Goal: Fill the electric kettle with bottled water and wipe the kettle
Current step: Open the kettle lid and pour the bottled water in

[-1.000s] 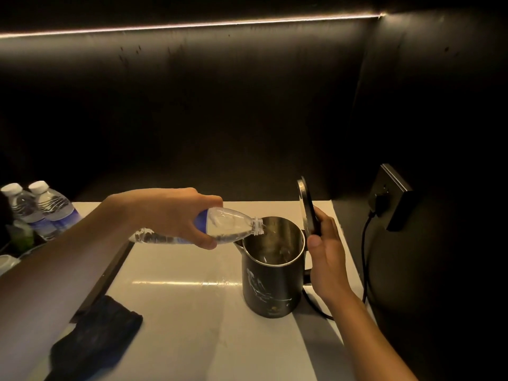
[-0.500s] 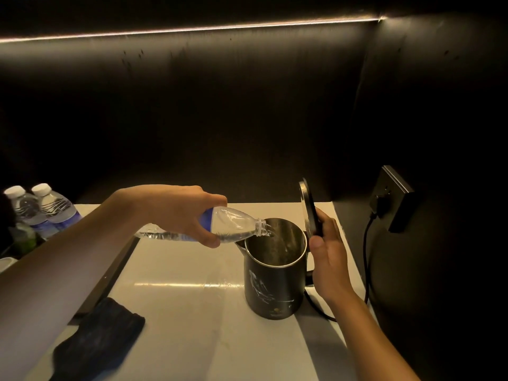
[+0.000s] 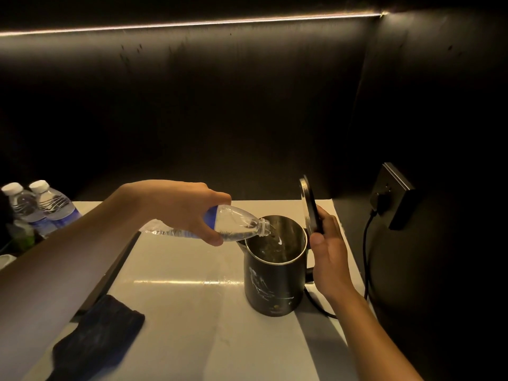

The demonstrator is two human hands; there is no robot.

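Fingers [image 3: 211, 237] of left hand [image 3: 176, 207]: clenched round uncapped water bottle [image 3: 233, 225], tipped nearly flat, mouth over kettle rim. Two capped bottles [image 3: 38, 207]: far left. Dark cloth [image 3: 99, 339]: near left on white counter [image 3: 178, 312]. Black electric kettle [image 3: 275, 281]: upright, centre-right. Right hand [image 3: 330, 254]: gripped raised lid [image 3: 309, 207] open. Wall socket [image 3: 393, 195]: far right.

likely a hotel-room tea nook: dark panelled walls [image 3: 220, 119], strip light [image 3: 192, 23], white worktop [image 3: 178, 312], sealed water bottles [image 3: 41, 207], wall socket [image 3: 393, 193].

Kettle handle [image 3: 309, 273] behind right hand [image 3: 328, 259].
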